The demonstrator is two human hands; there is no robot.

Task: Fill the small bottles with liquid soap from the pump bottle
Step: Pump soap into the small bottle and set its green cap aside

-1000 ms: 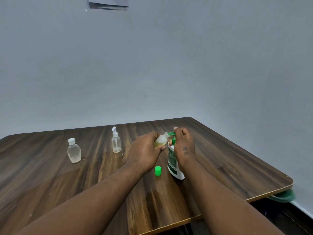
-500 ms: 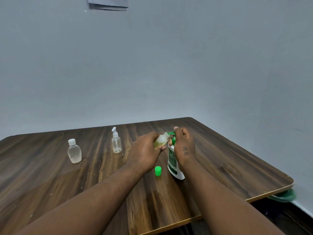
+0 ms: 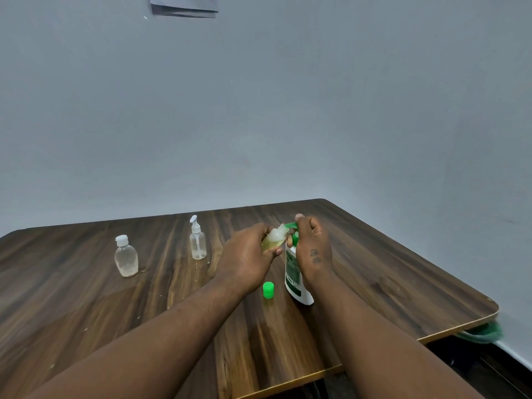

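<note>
My left hand grips a small clear bottle that holds yellowish soap, tilted with its open neck against the green spout of the pump bottle. That white pump bottle with a green label stands on the table, and my right hand is closed over its green pump head. A loose green cap stands on the table just in front of my left hand. Further left stand a small clear bottle with a white cap and a small clear spray bottle.
The dark wooden table has its right and near edges close to the pump bottle. A plain grey wall rises behind. A green object shows below the table's right corner.
</note>
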